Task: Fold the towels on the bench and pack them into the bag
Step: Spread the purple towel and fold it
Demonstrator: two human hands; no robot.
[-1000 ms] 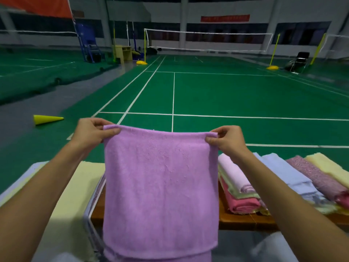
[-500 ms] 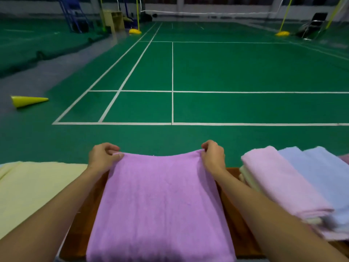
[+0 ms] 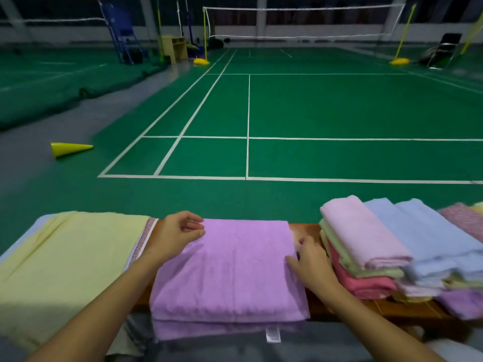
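Yellow cone (image 3: 70, 148): seen lying on its side on the grey floor at far left, well apart from the surface.
Yellow towel (image 3: 62, 267): spread flat at the left end of the surface, with a patterned edge showing along its right side.
Left hand (image 3: 175, 235): placed at the far left corner of the purple towel; the fingers are loosely curled and the thumb is extended toward the cloth. Whether the corner is pinched cannot be told.
Purple towel (image 3: 230, 270): laid flat and folded on the surface between the two hands; its near edge hangs over the front, where a lower layer and a small white label (image 3: 273, 335) are seen.
Right hand (image 3: 311, 262): rested at the right edge of the purple towel, fingers slightly bent and spread, touching the cloth without being closed round it.
Surface (image 3: 303, 228): brown wood, visible in the gap between the purple towel and the stack.
Towel stack (image 3: 366, 246): folded towels piled at right, pale pink on top, green and deeper pink beneath, with blue ones beside it.
Bag: not identified with certainty.
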